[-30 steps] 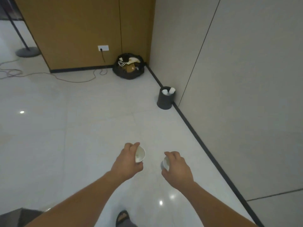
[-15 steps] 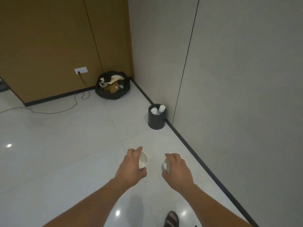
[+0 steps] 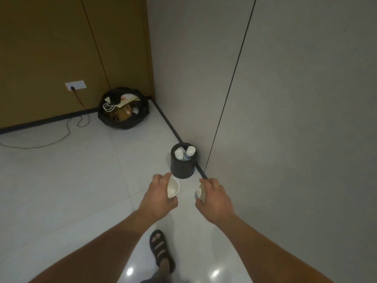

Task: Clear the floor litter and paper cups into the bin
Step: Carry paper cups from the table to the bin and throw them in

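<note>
The left hand's fingers curl round a white paper cup; the right hand's fingers curl round a second white paper cup. Just beyond both sets of fingers, a small dark round bin, discarded white cups inside, stands on the pale tiled floor.

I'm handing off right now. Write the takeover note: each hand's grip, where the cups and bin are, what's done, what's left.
Left hand: grips the left cup, a white paper cup with its mouth turned sideways.
Right hand: grips the right cup, mostly hidden by the fingers.
The dark bin stands on the floor by the wall, just ahead of both hands. Neither held cup is over its mouth yet.
Done: the binned cups, at least two, are inside.
Left: bring both held cups over the bin and drop them in.
A black rubbish bag sits in the far corner.
</note>
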A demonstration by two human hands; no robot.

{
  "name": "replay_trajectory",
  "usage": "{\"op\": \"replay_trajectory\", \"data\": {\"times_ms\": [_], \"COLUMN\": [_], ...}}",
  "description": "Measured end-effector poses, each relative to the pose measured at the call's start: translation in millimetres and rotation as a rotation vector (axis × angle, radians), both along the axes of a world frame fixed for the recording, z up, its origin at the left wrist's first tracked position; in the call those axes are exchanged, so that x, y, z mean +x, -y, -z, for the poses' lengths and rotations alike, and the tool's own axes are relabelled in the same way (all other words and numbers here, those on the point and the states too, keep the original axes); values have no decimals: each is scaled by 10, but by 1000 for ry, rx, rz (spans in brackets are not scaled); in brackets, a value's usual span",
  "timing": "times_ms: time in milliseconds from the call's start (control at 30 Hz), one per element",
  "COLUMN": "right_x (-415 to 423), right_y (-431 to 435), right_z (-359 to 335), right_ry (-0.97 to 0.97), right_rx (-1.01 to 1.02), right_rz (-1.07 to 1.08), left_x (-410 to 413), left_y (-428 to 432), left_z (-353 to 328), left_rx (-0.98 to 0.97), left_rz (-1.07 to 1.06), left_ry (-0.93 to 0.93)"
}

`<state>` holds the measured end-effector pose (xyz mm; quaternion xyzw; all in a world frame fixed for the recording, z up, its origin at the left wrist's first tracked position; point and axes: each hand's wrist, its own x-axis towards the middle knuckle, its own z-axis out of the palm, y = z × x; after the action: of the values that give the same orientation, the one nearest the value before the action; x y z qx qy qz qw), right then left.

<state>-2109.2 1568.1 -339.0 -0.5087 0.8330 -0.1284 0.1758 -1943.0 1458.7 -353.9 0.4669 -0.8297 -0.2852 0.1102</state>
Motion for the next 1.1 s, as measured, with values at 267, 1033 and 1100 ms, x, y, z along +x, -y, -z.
{"op": "replay_trajectory", "data": {"times_ms": [267, 1033, 1100], "right_x": [-751, -3015, -3116], "right_y": [1430, 4557, 4747], "right_z": [67, 2238, 2731], "right_ry": [-10, 114, 138], "right_rx": [66, 187, 199], "right_rz": [64, -32, 2], "left_x": [-805, -2828, -2982], "left_y": [1545, 4414, 4558], "left_z": [57, 2168, 2644], "left_rx": [18, 275, 285], "left_rz": [121, -109, -113], "left_ry": [21, 98, 99]}}
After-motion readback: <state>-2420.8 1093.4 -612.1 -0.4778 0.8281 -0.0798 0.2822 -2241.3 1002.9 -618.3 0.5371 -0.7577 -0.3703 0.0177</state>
